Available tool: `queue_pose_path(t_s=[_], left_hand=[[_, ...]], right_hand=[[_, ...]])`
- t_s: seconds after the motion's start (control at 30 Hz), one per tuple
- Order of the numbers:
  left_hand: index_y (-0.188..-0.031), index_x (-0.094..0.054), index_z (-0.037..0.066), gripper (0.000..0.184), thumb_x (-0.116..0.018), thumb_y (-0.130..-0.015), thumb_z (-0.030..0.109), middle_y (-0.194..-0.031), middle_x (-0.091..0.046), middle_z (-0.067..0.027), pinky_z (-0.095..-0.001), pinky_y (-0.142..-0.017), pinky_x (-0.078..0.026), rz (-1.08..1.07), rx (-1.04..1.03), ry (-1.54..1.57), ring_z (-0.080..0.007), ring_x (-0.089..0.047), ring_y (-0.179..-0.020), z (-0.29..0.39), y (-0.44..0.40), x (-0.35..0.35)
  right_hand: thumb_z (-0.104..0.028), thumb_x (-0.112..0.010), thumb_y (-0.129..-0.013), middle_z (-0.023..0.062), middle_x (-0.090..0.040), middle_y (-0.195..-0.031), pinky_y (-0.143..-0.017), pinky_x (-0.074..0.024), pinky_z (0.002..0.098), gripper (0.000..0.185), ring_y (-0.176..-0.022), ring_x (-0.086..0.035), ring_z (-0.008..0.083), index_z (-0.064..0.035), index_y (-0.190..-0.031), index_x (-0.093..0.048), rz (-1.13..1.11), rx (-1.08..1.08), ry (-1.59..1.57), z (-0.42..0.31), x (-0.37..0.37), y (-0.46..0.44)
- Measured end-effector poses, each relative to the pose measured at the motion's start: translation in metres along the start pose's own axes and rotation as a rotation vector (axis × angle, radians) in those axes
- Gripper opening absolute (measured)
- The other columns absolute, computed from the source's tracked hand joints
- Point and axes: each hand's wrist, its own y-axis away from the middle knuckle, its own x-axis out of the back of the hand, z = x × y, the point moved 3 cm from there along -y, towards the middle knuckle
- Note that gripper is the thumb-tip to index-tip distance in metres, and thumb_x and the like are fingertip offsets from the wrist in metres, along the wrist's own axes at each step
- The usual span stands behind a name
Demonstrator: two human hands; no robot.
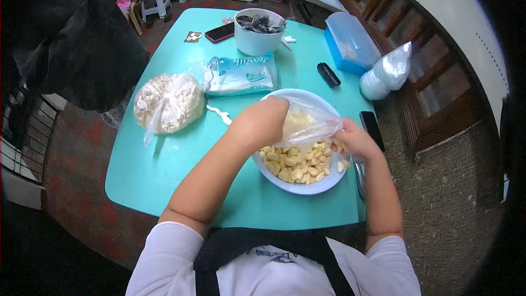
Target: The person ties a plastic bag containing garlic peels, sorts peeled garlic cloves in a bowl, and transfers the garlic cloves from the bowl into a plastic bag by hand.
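A white bowl [303, 188] stands on the green table near me, with many peeled garlic cloves [296, 165] in it. Above the bowl a clear plastic bag [307, 122] with some pale cloves inside is stretched between my hands. My left hand [259, 123] is closed on the bag's left side. At the bag's right edge, my right hand [353, 139] pinches the plastic, with a few cloves by its fingers over the bowl's rim. A tied, filled plastic bag [169, 103] lies to the left.
On the green table [159, 181] are a wipes pack [241, 75], a tub of cutlery [257, 41], a phone [220, 33], a black object [329, 75], a blue box [350, 41], a plastic roll [386, 74] and a dark phone [372, 130]. A person in dark clothing [87, 49] is at the left.
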Motion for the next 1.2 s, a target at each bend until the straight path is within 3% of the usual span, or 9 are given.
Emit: queue_pose_path(t_s=[0.1,0.33,0.43,0.5,0.6,0.83,0.93,1.03,1.2], left_hand=[[-0.124,-0.056,-0.002,0.054,-0.062,-0.07,-0.006,-0.117,-0.059,-0.0254,-0.0442,-0.095,-0.051,-0.042,0.007,-0.005,-0.0404,-0.062,-0.106,0.007,0.002,-0.001],[-0.123,-0.052,-0.002,0.056,-0.067,-0.069,-0.001,-0.122,-0.051,-0.0272,-0.0461,-0.092,-0.052,-0.041,-0.006,0.001,-0.0428,-0.061,-0.106,0.018,0.0,-0.006],[-0.121,-0.053,-0.002,0.056,-0.073,-0.069,0.006,-0.126,-0.05,-0.0287,-0.045,-0.09,-0.053,-0.04,-0.128,-0.009,-0.0419,-0.062,-0.104,0.012,-0.003,-0.011],[-0.123,-0.053,0.0,0.064,-0.079,-0.065,0.009,-0.126,-0.052,-0.0263,-0.0437,-0.091,-0.053,-0.061,-0.207,0.02,-0.0396,-0.063,-0.105,0.002,-0.007,-0.014],[-0.129,-0.051,0.003,0.086,-0.091,-0.052,0.011,-0.12,-0.06,-0.0176,-0.0397,-0.091,-0.053,-0.201,-0.192,0.203,-0.0325,-0.062,-0.109,-0.018,-0.017,-0.013],[-0.129,-0.05,-0.003,0.082,-0.089,-0.058,0.01,-0.12,-0.06,-0.0181,-0.0393,-0.064,-0.059,-0.344,0.005,0.337,-0.0286,-0.071,-0.078,-0.012,-0.009,0.008],[-0.135,-0.048,-0.002,0.079,-0.079,-0.063,0.0,-0.123,-0.058,-0.0188,-0.0409,-0.076,-0.059,-0.398,0.026,0.277,-0.0311,-0.069,-0.092,-0.007,-0.009,0.011],[-0.138,-0.048,0.0,0.077,-0.066,-0.064,-0.009,-0.126,-0.057,-0.0187,-0.0403,-0.09,-0.054,-0.216,-0.163,0.064,-0.0338,-0.062,-0.109,-0.012,-0.011,0.008],[-0.138,-0.049,0.002,0.076,-0.058,-0.065,-0.013,-0.127,-0.057,-0.0189,-0.038,-0.1,-0.048,-0.099,-0.17,0.077,-0.0358,-0.056,-0.119,-0.004,0.003,0.022]], right_hand=[[-0.022,-0.06,-0.094,0.0022,-0.063,-0.079,-0.039,-0.0369,0.0183,0.02,-0.058,-0.056,0.0075,-0.0057,-0.104,-0.063,0.103,-0.005,-0.198,-0.008,0.028,0.002],[-0.031,-0.056,-0.099,0.0168,-0.064,-0.102,-0.038,-0.0389,0.019,0.027,-0.06,-0.057,0.011,-0.0051,-0.106,-0.057,0.019,0.575,-0.839,-0.057,0.013,0.022],[-0.032,-0.054,-0.1,0.0117,-0.065,-0.1,-0.038,-0.0389,0.0192,0.023,-0.061,-0.056,0.0101,-0.0098,-0.103,-0.056,0.065,0.746,-0.905,-0.071,-0.033,0.015],[-0.029,-0.057,-0.099,0.0108,-0.066,-0.103,-0.05,-0.0481,0.0226,0.022,-0.071,-0.061,0.012,-0.009,-0.107,-0.059,0.037,0.743,-0.796,-0.063,-0.053,0.0],[-0.025,-0.065,-0.093,0.0144,-0.067,-0.101,-0.067,-0.0521,0.0347,0.027,-0.082,-0.065,0.0216,-0.0025,-0.108,-0.064,0.256,0.815,-0.059,-0.047,-0.072,-0.022],[-0.019,-0.062,-0.09,0.023,-0.065,-0.114,-0.086,-0.0504,0.0424,0.034,-0.105,-0.064,0.0353,-0.0006,-0.118,-0.064,0.037,0.39,0.261,-0.034,-0.079,-0.014],[-0.021,-0.061,-0.091,0.0242,-0.064,-0.116,-0.089,-0.0495,0.046,0.034,-0.107,-0.063,0.0375,-0.003,-0.119,-0.064,0.143,0.363,0.399,-0.034,-0.073,-0.015],[-0.027,-0.062,-0.091,0.0223,-0.068,-0.108,-0.088,-0.0503,0.0471,0.034,-0.101,-0.064,0.038,-0.0067,-0.118,-0.066,0.282,0.444,0.767,-0.036,-0.066,-0.012],[-0.03,-0.062,-0.091,0.0182,-0.07,-0.098,-0.08,-0.0525,0.0478,0.033,-0.089,-0.067,0.037,-0.0112,-0.117,-0.067,0.329,0.311,0.961,-0.087,-0.047,0.027]])
